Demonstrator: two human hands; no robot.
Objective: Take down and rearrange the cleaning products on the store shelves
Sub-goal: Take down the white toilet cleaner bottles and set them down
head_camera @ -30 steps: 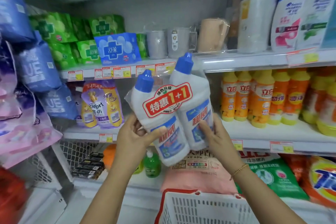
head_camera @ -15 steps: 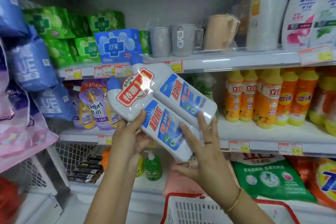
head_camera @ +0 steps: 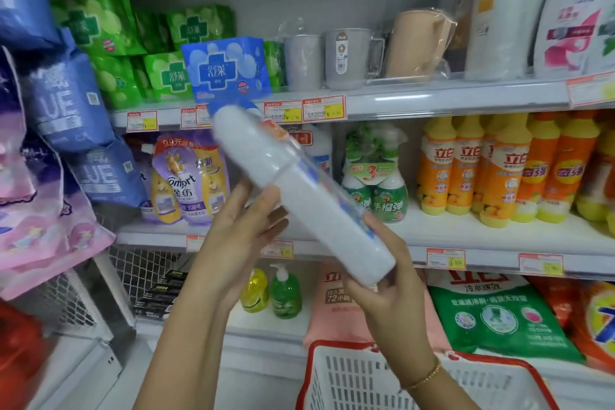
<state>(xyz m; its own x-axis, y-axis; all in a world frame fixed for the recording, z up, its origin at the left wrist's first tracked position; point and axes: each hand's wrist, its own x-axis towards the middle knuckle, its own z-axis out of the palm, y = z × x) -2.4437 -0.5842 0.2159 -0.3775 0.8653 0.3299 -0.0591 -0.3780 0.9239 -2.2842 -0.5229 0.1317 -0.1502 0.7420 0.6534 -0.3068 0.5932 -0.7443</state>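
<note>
Two-bottle cleaner pack [head_camera: 299,176] is held before middle shelf [head_camera: 466,238], long axis tilted, caps up-left. Base is clasped by right grip [head_camera: 389,296]; mid-body is propped by flat, straight-fingered left grip [head_camera: 239,236].

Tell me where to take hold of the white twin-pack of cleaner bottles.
Probably grip the twin-pack round its broad lower body, from below: it lies tilted, caps up-left, base low. The right hand cups that end; the left hand supports the middle.
</note>
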